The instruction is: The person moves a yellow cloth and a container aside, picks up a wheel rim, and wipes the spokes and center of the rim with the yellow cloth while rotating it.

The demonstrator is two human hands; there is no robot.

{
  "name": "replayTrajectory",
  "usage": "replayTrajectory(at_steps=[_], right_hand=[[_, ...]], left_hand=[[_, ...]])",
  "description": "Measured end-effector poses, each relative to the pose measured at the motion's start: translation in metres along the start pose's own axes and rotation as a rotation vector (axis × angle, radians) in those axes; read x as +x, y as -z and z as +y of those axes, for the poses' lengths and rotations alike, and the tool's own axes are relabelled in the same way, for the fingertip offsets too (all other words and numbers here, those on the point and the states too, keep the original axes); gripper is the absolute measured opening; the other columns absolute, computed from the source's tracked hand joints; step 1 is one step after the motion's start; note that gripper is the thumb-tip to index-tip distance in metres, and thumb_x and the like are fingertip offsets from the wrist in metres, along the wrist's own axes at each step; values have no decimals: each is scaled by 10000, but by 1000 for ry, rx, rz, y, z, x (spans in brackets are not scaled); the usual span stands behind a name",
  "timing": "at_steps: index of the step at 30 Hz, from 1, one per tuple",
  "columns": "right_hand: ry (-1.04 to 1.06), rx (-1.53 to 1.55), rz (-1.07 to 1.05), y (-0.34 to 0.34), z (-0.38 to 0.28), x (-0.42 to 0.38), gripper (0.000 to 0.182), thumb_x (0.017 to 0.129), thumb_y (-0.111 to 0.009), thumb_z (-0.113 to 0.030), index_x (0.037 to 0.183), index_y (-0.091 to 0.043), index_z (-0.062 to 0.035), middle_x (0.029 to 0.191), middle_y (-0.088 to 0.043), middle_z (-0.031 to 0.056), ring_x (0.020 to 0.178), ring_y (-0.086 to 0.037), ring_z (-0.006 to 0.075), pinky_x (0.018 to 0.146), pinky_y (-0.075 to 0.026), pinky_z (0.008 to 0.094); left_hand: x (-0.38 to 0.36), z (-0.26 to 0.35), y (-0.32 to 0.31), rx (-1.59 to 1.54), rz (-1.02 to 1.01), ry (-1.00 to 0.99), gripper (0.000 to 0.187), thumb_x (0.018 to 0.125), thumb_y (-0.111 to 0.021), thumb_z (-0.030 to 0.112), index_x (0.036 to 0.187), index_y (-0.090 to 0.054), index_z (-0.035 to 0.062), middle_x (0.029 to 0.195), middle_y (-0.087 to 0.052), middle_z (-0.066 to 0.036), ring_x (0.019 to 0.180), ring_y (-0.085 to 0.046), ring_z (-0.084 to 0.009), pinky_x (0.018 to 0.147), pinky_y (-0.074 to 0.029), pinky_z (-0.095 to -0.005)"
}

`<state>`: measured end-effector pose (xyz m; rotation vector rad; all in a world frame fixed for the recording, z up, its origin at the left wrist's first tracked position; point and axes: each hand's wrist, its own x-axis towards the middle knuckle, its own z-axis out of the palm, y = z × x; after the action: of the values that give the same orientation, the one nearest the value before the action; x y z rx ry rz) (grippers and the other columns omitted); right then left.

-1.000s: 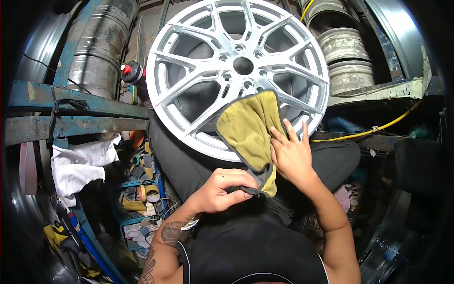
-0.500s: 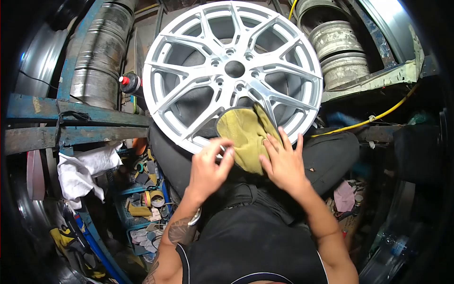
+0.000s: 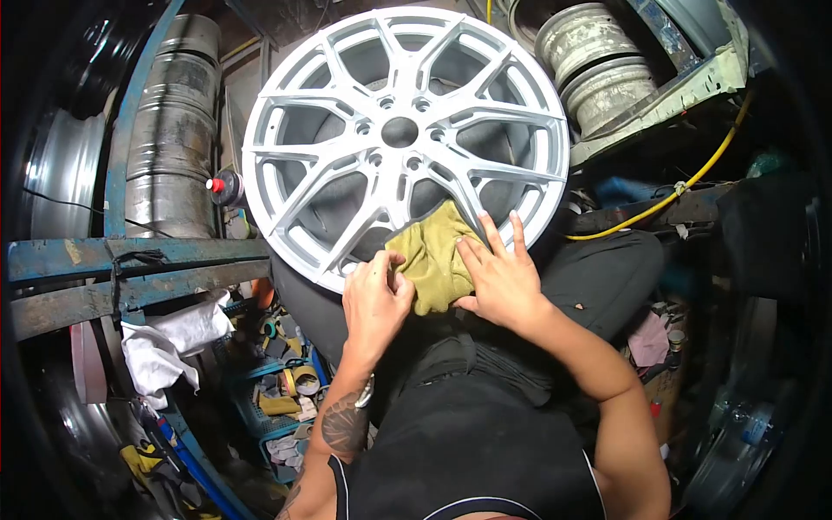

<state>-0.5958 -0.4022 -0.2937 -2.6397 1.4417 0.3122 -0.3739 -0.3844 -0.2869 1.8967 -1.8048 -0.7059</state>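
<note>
A silver multi-spoke car wheel (image 3: 399, 97) leans over my lap with its face toward me. Across its lower rim and spokes lies a limp olive-yellow cloth (image 3: 431, 264), creased and dark along its upper edge. My left hand (image 3: 374, 296) is closed at the cloth's left edge, thumb and fingers pinched on it. On the cloth's right side rests my right hand (image 3: 503, 277), fingers spread, two of them reaching over the spoke and rim. The rim's lowest part is hidden behind the cloth and hands.
Stacked metal barrels (image 3: 171, 156) stand at the left behind a blue beam (image 3: 191, 254). A red-capped bottle (image 3: 227, 186) is beside the wheel. Worn rims (image 3: 607, 91) sit at the upper right, near a yellow hose (image 3: 676, 195). A white rag (image 3: 169, 347) hangs lower left, by cluttered baskets (image 3: 269, 416).
The cloth has flattened, its raised right flap now down on the wheel. My left hand has closed onto its left edge. The wheel appears slightly further left in view.
</note>
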Motion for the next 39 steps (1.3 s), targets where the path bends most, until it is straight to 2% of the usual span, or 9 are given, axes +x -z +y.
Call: replayTrajectory(at_steps=[6,16,24,26,28,32,33,37,39], right_hand=[[-34,72,77,2,4,-3,1017,876,-480,-819,1518,-498,-30,1568,-497,93,1580,-192,368,1232,6,683],[-251,245,129,14,3,122,771,996,-523,-576,1412,-546,73,1388,-639,194,1527,-308,411,1222,-15,701],[-227,120,251,9,-2,67,534,1004,-553,-454,1260,-673,-2,1163,-745,140,1415,-481,350,1222,-51,696],[-172,153,80,15,-13,22,507,987,-590,-454,1157,-696,12,1155,-735,146,1401,-502,342,1238,-90,668],[-120,176,322,-8,-25,-7,499,986,-598,-467,1083,-721,7,1195,-725,158,1392,-514,342,1251,-121,632],[37,305,300,-22,-31,8,324,832,-651,-285,977,-717,-3,1212,-686,199,1386,-515,348,1238,-271,553],[140,66,218,-28,-46,22,284,778,-635,-220,942,-700,4,1230,-671,226,1360,-537,342,1218,-336,510],[34,623,501,-27,-35,-10,203,832,-675,-151,969,-706,-5,1044,-727,127,1331,-566,313,1209,-327,522],[32,469,527,-16,-22,-36,173,846,-683,-118,981,-704,-11,1055,-724,128,1319,-569,314,1199,-325,528]], left_hand=[[-20,-23,4,-446,85,71,215,771,-613,6,960,-707,45,581,-446,22,560,-477,-118,1249,-273,-521],[-12,-24,-3,-732,85,13,243,796,-586,-65,991,-719,-11,695,-555,65,602,-443,-12,1198,-359,-399],[-35,-22,-7,-1051,-26,-22,242,886,-577,-54,1097,-692,-24,1049,-693,-42,837,-577,-50,767,-463,-219],[-44,-26,1,-1106,-106,-41,239,883,-586,-39,1100,-687,-30,1053,-706,-56,873,-609,-74,797,-477,-226],[-48,-20,13,-1186,-217,-51,239,872,-592,-31,1090,-692,-26,1048,-707,-60,878,-614,-79,795,-477,-224],[-31,2,35,-871,-780,-216,387,733,-574,-47,1074,-743,23,950,-699,-65,793,-608,-127,757,-478,-238],[-26,12,37,-648,-666,-460,446,697,-599,-32,1108,-746,58,868,-669,-95,787,-625,-203,772,-513,-290],[-27,23,47,-672,-688,-520,466,703,-607,-18,1141,-743,66,878,-663,-122,825,-629,-251,842,-539,-387],[-31,23,40,-717,-848,-419,456,721,-603,-23,1150,-737,61,1000,-691,-126,831,-624,-269,805,-550,-368]])
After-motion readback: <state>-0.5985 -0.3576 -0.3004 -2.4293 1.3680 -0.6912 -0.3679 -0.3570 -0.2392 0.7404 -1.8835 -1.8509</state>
